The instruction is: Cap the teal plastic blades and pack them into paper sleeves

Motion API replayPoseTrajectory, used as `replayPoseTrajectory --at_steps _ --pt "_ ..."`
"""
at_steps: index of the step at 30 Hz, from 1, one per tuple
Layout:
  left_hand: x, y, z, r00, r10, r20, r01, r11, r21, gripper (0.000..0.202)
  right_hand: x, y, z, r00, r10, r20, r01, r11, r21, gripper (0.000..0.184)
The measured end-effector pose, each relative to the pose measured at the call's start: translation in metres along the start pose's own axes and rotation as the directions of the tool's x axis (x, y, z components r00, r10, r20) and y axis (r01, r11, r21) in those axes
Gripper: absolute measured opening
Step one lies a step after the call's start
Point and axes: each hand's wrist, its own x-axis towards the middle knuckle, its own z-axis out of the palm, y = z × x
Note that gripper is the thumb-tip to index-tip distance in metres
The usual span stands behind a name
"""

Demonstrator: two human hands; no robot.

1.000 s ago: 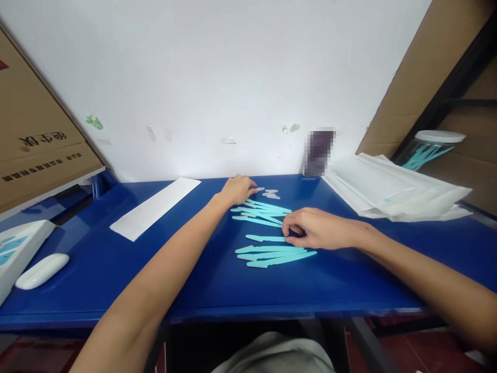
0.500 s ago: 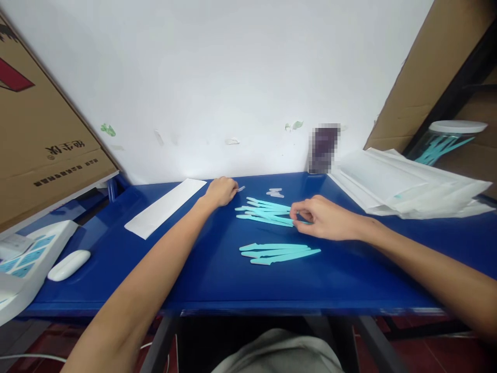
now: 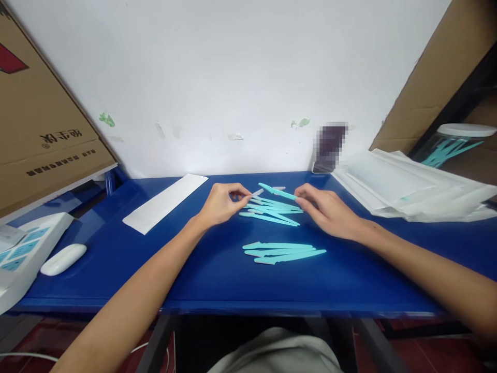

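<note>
My right hand point(image 3: 328, 210) pinches one teal plastic stick point(image 3: 277, 191) by its end and holds it just above the blue table point(image 3: 217, 274). My left hand point(image 3: 223, 203) pinches a small clear cap point(image 3: 257, 192) close to that stick's free tip. Under both hands lies a loose pile of several teal sticks point(image 3: 272, 212). Nearer to me, three sticks lie side by side in a tidy row point(image 3: 283, 252). Another small clear cap point(image 3: 278, 188) lies behind the pile.
A white paper strip point(image 3: 165, 202) lies at the back left. A white mouse point(image 3: 63, 258) and a white device point(image 3: 15, 254) sit at the left edge, under a cardboard box point(image 3: 42, 124). Stacked white pouches point(image 3: 407, 189) and a lidded jar of teal sticks point(image 3: 450, 142) stand at the right.
My right hand lifted one teal stick off the pile. My left hand picked up a clear cap from the back of the table and brought it to the stick's tip.
</note>
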Motion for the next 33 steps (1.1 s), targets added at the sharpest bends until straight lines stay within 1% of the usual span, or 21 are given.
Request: replayPoseTrajectory --at_steps 2,4,5,6,8,11,14,18,20,23,26,33 --pt "-0.001 0.0 0.002 1.0 0.015 0.014 -0.014 1.0 -0.018 0.012 0.002 0.0 0.002 0.996 0.084 -0.011 -0.082 0.987 0.137 0.018" --pt "-0.002 -0.002 0.004 0.999 0.015 0.029 -0.014 0.999 -0.039 0.011 0.004 0.001 0.004 0.976 0.217 -0.007 -0.203 0.924 0.324 0.018" --pt "-0.002 -0.002 0.004 0.999 0.013 0.037 -0.012 0.999 -0.05 0.011 0.006 0.002 0.004 0.96 0.279 0.006 -0.259 0.884 0.388 0.018" --pt "-0.002 -0.002 0.005 0.999 0.013 0.044 -0.01 0.998 -0.059 0.011 0.007 0.003 0.004 0.945 0.326 0.023 -0.305 0.857 0.416 0.018" --pt "-0.003 -0.001 0.005 0.999 0.012 0.046 -0.008 0.997 -0.078 0.012 0.009 0.006 0.003 0.926 0.374 0.052 -0.365 0.849 0.382 0.019" --pt "-0.002 0.0 0.006 1.0 0.002 0.031 0.001 0.995 -0.1 0.014 0.009 0.009 0.001 0.918 0.39 0.074 -0.394 0.874 0.284 0.022" --pt "-0.001 0.0 0.008 0.998 -0.052 0.022 0.054 0.99 -0.133 0.021 0.007 0.011 0.001 0.937 0.348 0.039 -0.349 0.917 0.191 0.025" --pt "0.002 -0.004 0.009 0.974 -0.219 0.051 0.224 0.933 -0.28 0.031 0.005 0.011 0.003 0.975 0.193 -0.108 -0.184 0.979 0.089 0.032" --pt "0.004 -0.005 0.008 0.963 -0.262 0.057 0.266 0.908 -0.324 0.032 0.005 0.011 0.003 0.98 0.117 -0.161 -0.114 0.993 0.03 0.034" --pt "0.005 -0.006 0.007 0.96 -0.275 0.058 0.278 0.9 -0.336 0.032 0.004 0.011 0.002 0.979 0.044 -0.2 -0.057 0.997 -0.061 0.034" --pt "0.004 -0.006 0.008 0.959 -0.274 0.071 0.282 0.9 -0.332 0.029 0.004 0.009 0.001 0.975 -0.005 -0.223 -0.015 0.996 -0.089 0.032" --pt "0.002 -0.006 0.012 0.965 -0.25 0.078 0.262 0.915 -0.307 0.026 0.004 0.007 0.001 0.972 -0.021 -0.235 0.0 0.996 -0.088 0.03"
